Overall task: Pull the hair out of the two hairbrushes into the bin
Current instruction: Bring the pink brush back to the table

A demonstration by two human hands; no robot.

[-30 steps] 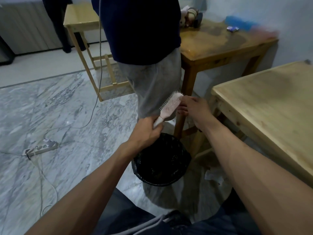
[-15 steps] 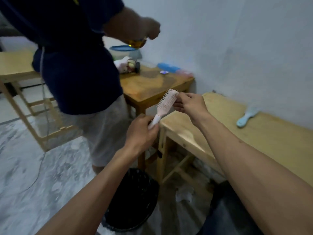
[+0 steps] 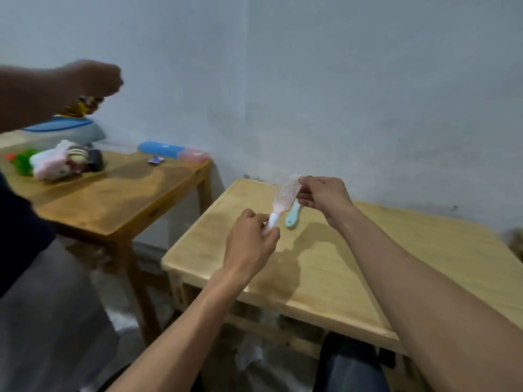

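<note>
The pink hairbrush [image 3: 283, 197] has come up over the near table [image 3: 325, 267], away from the bin; left hand [image 3: 250, 244] grips its handle, right hand [image 3: 322, 195] pinches its head — likely set down next.

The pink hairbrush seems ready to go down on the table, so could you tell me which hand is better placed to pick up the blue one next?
Probably the right hand: it pinches the pink hairbrush head directly above the blue hairbrush.

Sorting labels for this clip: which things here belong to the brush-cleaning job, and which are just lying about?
Job: pink hairbrush, held by left hand and right hand; blue hairbrush on the near table.
Lying about: plush toy, blue case, pink box.
</note>
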